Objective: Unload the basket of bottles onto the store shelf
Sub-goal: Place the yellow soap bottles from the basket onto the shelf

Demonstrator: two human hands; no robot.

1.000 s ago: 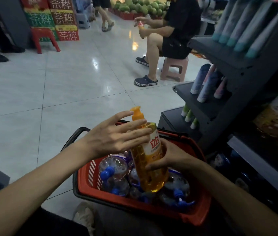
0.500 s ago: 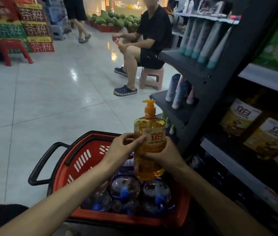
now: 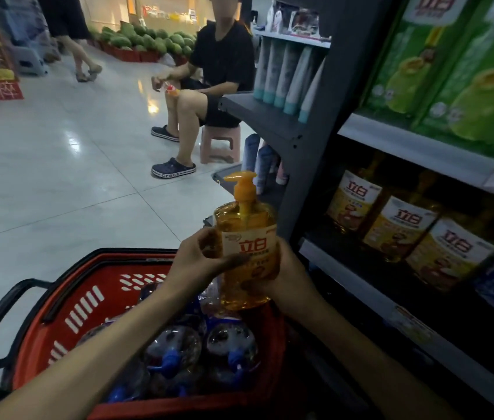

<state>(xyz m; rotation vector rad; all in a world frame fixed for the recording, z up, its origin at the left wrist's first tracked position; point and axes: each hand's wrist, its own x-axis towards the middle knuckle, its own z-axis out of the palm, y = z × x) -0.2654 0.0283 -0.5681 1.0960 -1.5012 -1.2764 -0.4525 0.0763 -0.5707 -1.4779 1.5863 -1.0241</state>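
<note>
The orange bottle [image 3: 247,247] has risen above the basket [image 3: 88,298], upright, left hand [image 3: 200,262] and right hand [image 3: 288,269] both gripping it, near the shelf's [image 3: 357,283] left end; shelving it looks next.

Both hands, the left hand [image 3: 198,262] and right hand [image 3: 285,274], grip an upright orange pump bottle [image 3: 247,247] above a red basket [image 3: 67,301] of clear blue-capped bottles [image 3: 176,353], beside a dark store shelf [image 3: 421,153] holding matching yellow-labelled bottles [image 3: 400,225].

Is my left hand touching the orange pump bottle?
Touching. The head view shows the left hand with its thumb and fingers curled round the orange pump bottle at its label.
</note>
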